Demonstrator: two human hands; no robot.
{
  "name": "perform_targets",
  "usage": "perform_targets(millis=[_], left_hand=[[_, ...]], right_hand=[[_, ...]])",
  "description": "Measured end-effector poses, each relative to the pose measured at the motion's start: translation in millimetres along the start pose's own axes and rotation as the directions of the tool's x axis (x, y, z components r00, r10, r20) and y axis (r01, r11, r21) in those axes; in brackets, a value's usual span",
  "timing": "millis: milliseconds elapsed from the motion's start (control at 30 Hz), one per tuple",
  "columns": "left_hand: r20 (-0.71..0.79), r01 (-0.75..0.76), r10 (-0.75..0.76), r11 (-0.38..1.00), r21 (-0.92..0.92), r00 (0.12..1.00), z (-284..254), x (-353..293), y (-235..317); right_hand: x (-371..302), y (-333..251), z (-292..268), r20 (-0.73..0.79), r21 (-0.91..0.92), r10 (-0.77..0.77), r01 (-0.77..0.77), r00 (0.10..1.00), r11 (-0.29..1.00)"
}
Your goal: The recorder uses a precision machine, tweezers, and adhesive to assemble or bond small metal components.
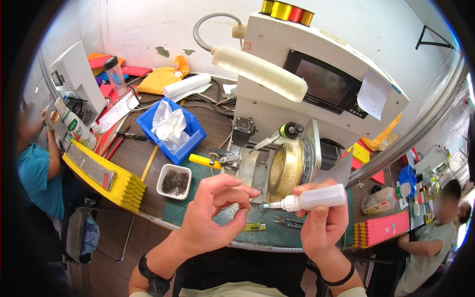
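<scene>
My right hand (pixel 324 222) is wrapped round a small white squeeze bottle (pixel 321 198), held nearly level with its thin nozzle pointing left. The nozzle tip is close to the fingers of my left hand (pixel 213 213). That hand is curled, thumb and fingertips drawn together; anything between them is too small to make out. Just beyond both hands is a round brass-coloured drum (pixel 284 168) on a white machine (pixel 277 54). A pair of dark tweezers or snips (pixel 288 222) lies on the green mat (pixel 203 180) below the bottle, with a yellow-green cutter (pixel 254 227) to its left.
Left of my hands stand a white dish of dark small pieces (pixel 174 182) and a blue bin (pixel 199 136) with white tissue. A yellow rack (pixel 106 175) and a red rack (pixel 381 229) flank the bench. A lamp (pixel 260 74) overhangs it. Other people sit on both sides.
</scene>
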State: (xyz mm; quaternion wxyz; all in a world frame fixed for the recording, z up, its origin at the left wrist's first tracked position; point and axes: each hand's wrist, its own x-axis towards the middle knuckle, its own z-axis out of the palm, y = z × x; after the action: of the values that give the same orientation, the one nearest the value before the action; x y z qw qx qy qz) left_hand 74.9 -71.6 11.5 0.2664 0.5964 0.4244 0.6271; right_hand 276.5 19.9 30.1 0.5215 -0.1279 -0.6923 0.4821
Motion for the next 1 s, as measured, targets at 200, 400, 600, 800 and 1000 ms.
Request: perform_targets(millis=[200, 400, 600, 800, 1000], left_hand=[[0.004, -0.057, 0.057, 0.998, -0.003, 0.998, -0.1, -0.4, -3.0], [0.002, -0.054, 0.054, 0.998, -0.008, 0.999, -1.7, -1.2, -4.0], [-0.004, -0.036, 0.036, 0.999, -0.022, 0.999, 1.7, 0.0, -2.6], [-0.008, -0.027, 0.027, 0.999, -0.03, 1.0, 0.9, -1.1, -3.8], [0.0, -0.048, 0.048, 0.999, -0.012, 0.999, 0.7, -1.2, -4.8]], right_hand=[[-1.0, -0.1, -0.8, 0.001, -0.011, -0.002, 0.002, 1.0, 1.0], [-1.4, -0.9, 1.1, -0.005, -0.008, 0.021, -0.021, 1.0, 1.0], [-1.0, -0.8, -1.2, -0.004, -0.003, 0.002, -0.002, 1.0, 1.0], [-1.6, 0.0, 0.1, -0.001, 0.003, 0.005, -0.005, 1.0, 1.0], [-2.9, -0.8, -0.1, -0.002, 0.002, 0.015, -0.015, 1.0, 1.0]])
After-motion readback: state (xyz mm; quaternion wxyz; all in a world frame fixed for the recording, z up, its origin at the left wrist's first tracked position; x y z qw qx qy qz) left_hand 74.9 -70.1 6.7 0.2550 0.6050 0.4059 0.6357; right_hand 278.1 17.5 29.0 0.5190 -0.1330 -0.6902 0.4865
